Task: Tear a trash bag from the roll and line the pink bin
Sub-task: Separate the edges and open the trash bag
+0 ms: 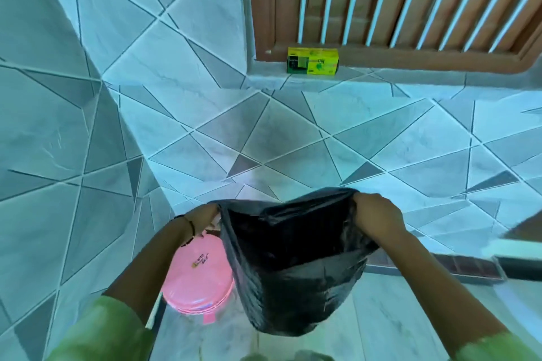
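Observation:
A black trash bag (296, 267) hangs spread between both of my hands, its mouth pulled wide and facing me. My left hand (202, 218) grips the bag's left rim, and my right hand (378, 215) grips the right rim. Below my left forearm stands the pink bin (196, 278) on the floor, its closed pink lid toward me. The bag hangs to the right of the bin and covers its right edge. The roll is not in view.
A yellow-green box (312, 61) sits on the tiled sill under a brown slatted window (396, 0). Tiled walls (73, 126) close in at the left and ahead. A dark threshold strip (469, 268) runs along the floor at the right.

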A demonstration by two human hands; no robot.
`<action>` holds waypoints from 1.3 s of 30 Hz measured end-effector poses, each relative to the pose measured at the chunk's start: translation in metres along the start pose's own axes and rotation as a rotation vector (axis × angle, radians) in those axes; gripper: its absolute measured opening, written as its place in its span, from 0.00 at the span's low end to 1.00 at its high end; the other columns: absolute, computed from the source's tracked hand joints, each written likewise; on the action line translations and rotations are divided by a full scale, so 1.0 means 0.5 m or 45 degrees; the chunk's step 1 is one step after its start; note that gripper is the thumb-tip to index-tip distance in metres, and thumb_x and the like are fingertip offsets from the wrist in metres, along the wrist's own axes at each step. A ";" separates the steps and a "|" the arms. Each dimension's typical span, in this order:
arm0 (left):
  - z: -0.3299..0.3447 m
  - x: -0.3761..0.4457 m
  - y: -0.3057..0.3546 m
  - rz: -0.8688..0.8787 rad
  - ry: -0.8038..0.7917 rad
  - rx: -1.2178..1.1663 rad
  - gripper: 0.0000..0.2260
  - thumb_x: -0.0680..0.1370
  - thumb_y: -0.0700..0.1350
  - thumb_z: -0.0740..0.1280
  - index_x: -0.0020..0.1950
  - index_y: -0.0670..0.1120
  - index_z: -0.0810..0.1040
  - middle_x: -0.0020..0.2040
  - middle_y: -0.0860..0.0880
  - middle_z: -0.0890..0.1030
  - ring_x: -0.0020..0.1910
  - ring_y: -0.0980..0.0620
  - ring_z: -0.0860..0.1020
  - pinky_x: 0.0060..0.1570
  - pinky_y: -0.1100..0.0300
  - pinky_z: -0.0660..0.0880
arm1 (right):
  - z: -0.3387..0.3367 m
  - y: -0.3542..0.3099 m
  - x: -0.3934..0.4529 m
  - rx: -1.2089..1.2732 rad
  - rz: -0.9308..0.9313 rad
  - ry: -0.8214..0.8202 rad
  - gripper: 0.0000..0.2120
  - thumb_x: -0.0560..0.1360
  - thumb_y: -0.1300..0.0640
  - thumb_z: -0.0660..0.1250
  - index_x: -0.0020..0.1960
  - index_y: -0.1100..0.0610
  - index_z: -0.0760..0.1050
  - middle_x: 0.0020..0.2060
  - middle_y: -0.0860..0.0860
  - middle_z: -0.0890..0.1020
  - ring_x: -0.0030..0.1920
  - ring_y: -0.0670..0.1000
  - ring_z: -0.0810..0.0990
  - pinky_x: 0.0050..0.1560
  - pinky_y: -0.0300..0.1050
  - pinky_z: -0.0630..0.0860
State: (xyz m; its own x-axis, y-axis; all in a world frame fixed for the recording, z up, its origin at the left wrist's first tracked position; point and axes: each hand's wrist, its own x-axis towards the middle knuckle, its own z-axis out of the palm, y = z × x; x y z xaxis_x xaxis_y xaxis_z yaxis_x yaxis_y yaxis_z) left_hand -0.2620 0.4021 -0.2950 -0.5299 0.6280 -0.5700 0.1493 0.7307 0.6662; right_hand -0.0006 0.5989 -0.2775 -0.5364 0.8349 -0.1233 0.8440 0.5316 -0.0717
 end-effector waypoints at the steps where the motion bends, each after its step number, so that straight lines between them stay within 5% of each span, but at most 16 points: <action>1: 0.002 -0.015 0.015 -0.037 -0.045 -0.035 0.17 0.80 0.40 0.54 0.69 0.43 0.64 0.64 0.49 0.68 0.66 0.40 0.71 0.61 0.45 0.69 | 0.004 0.006 0.001 -0.018 -0.003 0.018 0.11 0.74 0.59 0.56 0.53 0.56 0.73 0.50 0.56 0.80 0.51 0.60 0.79 0.49 0.48 0.74; 5: -0.006 -0.030 -0.001 -0.068 -0.139 -0.259 0.13 0.77 0.44 0.58 0.60 0.43 0.70 0.67 0.41 0.71 0.55 0.44 0.76 0.48 0.51 0.75 | 0.009 0.034 -0.003 -0.097 0.011 0.045 0.10 0.75 0.60 0.56 0.54 0.56 0.71 0.46 0.55 0.77 0.49 0.60 0.79 0.44 0.47 0.72; 9: -0.024 -0.034 -0.020 -0.111 -0.229 -0.641 0.14 0.78 0.47 0.53 0.56 0.42 0.72 0.53 0.41 0.81 0.52 0.42 0.77 0.56 0.42 0.71 | 0.009 0.045 -0.019 -0.186 0.015 0.038 0.11 0.71 0.62 0.61 0.54 0.55 0.68 0.43 0.54 0.68 0.43 0.60 0.79 0.38 0.46 0.69; 12: -0.031 -0.035 -0.011 -0.056 -0.283 -0.809 0.26 0.75 0.65 0.51 0.54 0.47 0.76 0.47 0.47 0.84 0.51 0.43 0.79 0.52 0.48 0.73 | 0.017 0.044 -0.024 -0.180 0.008 0.034 0.14 0.69 0.64 0.64 0.52 0.56 0.68 0.44 0.54 0.66 0.40 0.60 0.79 0.36 0.46 0.70; 14: -0.022 -0.050 0.005 0.040 -0.240 -0.597 0.30 0.64 0.72 0.62 0.53 0.50 0.76 0.46 0.54 0.83 0.46 0.50 0.82 0.47 0.54 0.76 | 0.023 0.047 -0.025 -0.179 0.004 0.039 0.12 0.68 0.64 0.66 0.49 0.55 0.67 0.44 0.54 0.67 0.38 0.60 0.78 0.35 0.46 0.69; 16: -0.006 -0.057 0.010 0.213 -0.131 -0.026 0.28 0.63 0.56 0.75 0.58 0.46 0.75 0.41 0.55 0.84 0.43 0.55 0.83 0.42 0.60 0.77 | 0.029 0.059 -0.021 -0.190 0.027 0.052 0.11 0.69 0.62 0.66 0.50 0.55 0.68 0.47 0.56 0.71 0.40 0.60 0.79 0.36 0.47 0.69; 18: 0.014 -0.068 0.013 0.417 0.045 0.557 0.23 0.70 0.40 0.70 0.64 0.42 0.71 0.51 0.47 0.82 0.52 0.48 0.80 0.49 0.59 0.75 | 0.032 0.075 -0.015 -0.208 0.061 0.051 0.13 0.70 0.60 0.66 0.53 0.56 0.69 0.49 0.56 0.72 0.44 0.60 0.80 0.36 0.47 0.69; 20: 0.031 -0.077 0.013 0.483 -0.159 0.674 0.26 0.71 0.36 0.68 0.67 0.43 0.67 0.57 0.47 0.77 0.55 0.48 0.77 0.52 0.59 0.74 | 0.034 0.091 -0.011 -0.223 0.080 0.039 0.15 0.70 0.59 0.67 0.55 0.56 0.69 0.50 0.56 0.72 0.44 0.60 0.80 0.36 0.47 0.68; 22: 0.036 -0.090 0.014 0.404 -0.551 0.479 0.25 0.70 0.44 0.72 0.65 0.49 0.67 0.55 0.51 0.75 0.49 0.56 0.77 0.46 0.67 0.75 | 0.037 0.102 -0.008 -0.225 0.088 0.034 0.14 0.70 0.59 0.67 0.55 0.57 0.69 0.51 0.57 0.71 0.42 0.60 0.80 0.35 0.47 0.68; 24: 0.049 -0.104 0.010 0.313 -0.739 0.060 0.25 0.66 0.66 0.67 0.60 0.59 0.69 0.55 0.59 0.77 0.52 0.62 0.77 0.45 0.69 0.75 | 0.044 0.111 -0.006 -0.209 0.094 0.063 0.13 0.70 0.60 0.67 0.53 0.57 0.70 0.51 0.57 0.70 0.36 0.59 0.77 0.35 0.47 0.68; 26: 0.061 -0.101 0.013 0.159 -0.607 -0.354 0.28 0.72 0.71 0.46 0.61 0.57 0.71 0.54 0.58 0.78 0.52 0.56 0.80 0.44 0.62 0.78 | 0.052 0.117 -0.003 -0.176 0.109 0.102 0.09 0.71 0.60 0.66 0.51 0.58 0.71 0.51 0.57 0.69 0.30 0.58 0.72 0.34 0.47 0.69; 28: 0.080 -0.091 0.016 0.155 -0.174 -0.423 0.27 0.78 0.62 0.45 0.56 0.48 0.78 0.49 0.48 0.81 0.39 0.55 0.82 0.39 0.59 0.80 | 0.061 0.119 0.000 -0.141 0.106 0.130 0.07 0.71 0.60 0.65 0.49 0.58 0.72 0.50 0.57 0.68 0.29 0.58 0.71 0.34 0.47 0.69; 30: 0.099 -0.073 0.008 0.330 0.315 0.000 0.15 0.78 0.53 0.61 0.45 0.46 0.83 0.45 0.43 0.84 0.33 0.57 0.80 0.43 0.60 0.78 | 0.064 0.114 0.001 -0.117 0.084 0.138 0.06 0.71 0.59 0.64 0.48 0.58 0.71 0.49 0.56 0.68 0.30 0.59 0.72 0.34 0.47 0.70; 32: 0.102 -0.054 -0.008 0.384 0.555 0.311 0.05 0.74 0.43 0.68 0.45 0.46 0.84 0.46 0.43 0.85 0.43 0.50 0.82 0.49 0.61 0.74 | 0.063 0.107 0.001 -0.093 0.038 0.141 0.05 0.72 0.58 0.63 0.48 0.57 0.71 0.48 0.56 0.69 0.31 0.59 0.72 0.35 0.47 0.70; 37: 0.069 -0.032 -0.008 0.121 0.180 1.139 0.19 0.75 0.41 0.63 0.66 0.44 0.70 0.63 0.39 0.77 0.61 0.41 0.76 0.60 0.53 0.72 | 0.032 0.086 0.021 -0.347 -0.138 -0.134 0.11 0.72 0.59 0.61 0.52 0.56 0.77 0.52 0.55 0.81 0.50 0.59 0.80 0.46 0.46 0.73; 39: 0.032 -0.016 0.015 -0.017 0.181 1.271 0.21 0.76 0.44 0.63 0.68 0.40 0.68 0.66 0.38 0.74 0.65 0.41 0.74 0.64 0.52 0.71 | -0.002 0.076 0.037 -0.410 -0.093 -0.153 0.14 0.74 0.61 0.59 0.57 0.57 0.76 0.56 0.56 0.80 0.56 0.59 0.79 0.51 0.48 0.74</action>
State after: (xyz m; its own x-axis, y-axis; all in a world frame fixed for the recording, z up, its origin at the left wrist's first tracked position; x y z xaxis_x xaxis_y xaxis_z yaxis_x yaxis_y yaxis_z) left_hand -0.2432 0.4071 -0.2933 -0.6216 0.6280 -0.4682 0.7389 0.6685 -0.0844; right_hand 0.0213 0.6348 -0.2815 -0.5744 0.7807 -0.2463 0.7483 0.6227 0.2287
